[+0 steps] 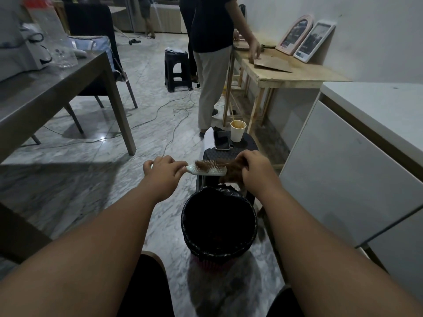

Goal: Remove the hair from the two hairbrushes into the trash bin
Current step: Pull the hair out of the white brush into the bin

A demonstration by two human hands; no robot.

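Observation:
My left hand (163, 171) grips the handle of a pale green hairbrush (211, 171), held level with its bristles up. Brown hair (202, 165) still sits tangled in the bristles. My right hand (256, 167) pinches a clump of brown hair (232, 173) at the brush's right end, and part of it hangs below my fingers. A trash bin (190, 227) lined with a black bag stands on the floor just below and nearer to me. A white object (208, 139), perhaps a second brush, lies on the dark stool; I cannot tell what it is.
A dark stool (246, 147) beyond the bin carries a phone (221, 140) and a paper cup (237, 131). A person stands at a wooden table (295, 76) farther back. A grey table (57, 88) is on the left, a white cabinet (343, 168) on the right. Cables cross the floor.

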